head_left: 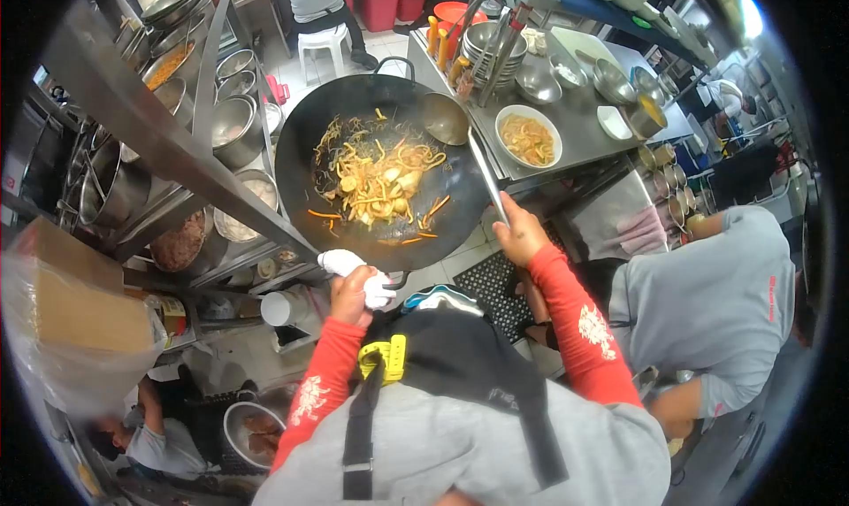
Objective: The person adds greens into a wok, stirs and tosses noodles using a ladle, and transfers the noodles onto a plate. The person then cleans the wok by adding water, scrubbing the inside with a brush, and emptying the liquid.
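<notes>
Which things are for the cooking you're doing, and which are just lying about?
In the job:
- wok and its noodles
- ladle, in the right hand
- white cloth, in the left hand

Probably just about:
- cardboard box
- red bins
- small white dish
- noodle bowl, though maybe it's connected

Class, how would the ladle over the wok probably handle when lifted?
The ladle looks stiff: its metal handle is straight. It probably feels heavy at the far end, where the wide cup sits. The shiny handle might twist in the right hand.
</notes>
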{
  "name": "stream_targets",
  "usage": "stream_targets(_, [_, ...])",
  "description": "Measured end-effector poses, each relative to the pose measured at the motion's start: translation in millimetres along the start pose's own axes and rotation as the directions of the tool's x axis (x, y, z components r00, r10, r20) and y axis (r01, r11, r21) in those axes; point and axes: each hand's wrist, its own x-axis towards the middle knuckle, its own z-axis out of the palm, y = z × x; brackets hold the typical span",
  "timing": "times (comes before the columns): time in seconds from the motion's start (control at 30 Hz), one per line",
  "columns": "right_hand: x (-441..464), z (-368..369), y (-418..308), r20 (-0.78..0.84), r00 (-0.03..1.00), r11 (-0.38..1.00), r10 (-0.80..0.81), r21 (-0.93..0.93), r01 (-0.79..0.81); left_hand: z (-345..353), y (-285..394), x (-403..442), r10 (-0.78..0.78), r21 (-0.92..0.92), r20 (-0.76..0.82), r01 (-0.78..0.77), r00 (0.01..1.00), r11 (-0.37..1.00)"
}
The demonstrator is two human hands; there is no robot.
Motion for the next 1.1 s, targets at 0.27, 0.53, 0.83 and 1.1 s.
stream_targets(0.27, [-29.2, 23.5, -77.5, 0.24, 0.951, 0.971, -0.195, 0.186, 0.152, -13.5, 23.8, 4.7, -0.101, -0.036, 0.038, 0.102, 0.994, 0.994])
stream_targets(0.53, [14.8, -47.6, -62.1, 0.348, 0.879, 0.938, 0.327, -0.007, -0.346, -20.5, 6.5, 13.6, 0.008, 0.042, -0.01, -0.007, 1.0, 0.999])
stream_targets(0.83, [-16.6, 53.3, -107.6, 0.783, 0.622, 0.237, 0.017, 0.601, -0.763, -36.5, -51.8, 61.0, 0.294, 0.52, -0.119, -0.193, 0.948, 0.832])
stream_targets(1.1, [-58.1, 67.9, -47.2, 0.747, 0.646, -0.16, -0.157, 0.626, -0.763, -53.4, -13.5, 23.0, -0.264, -0.024, -0.074, 0.263, 0.962, 0.964])
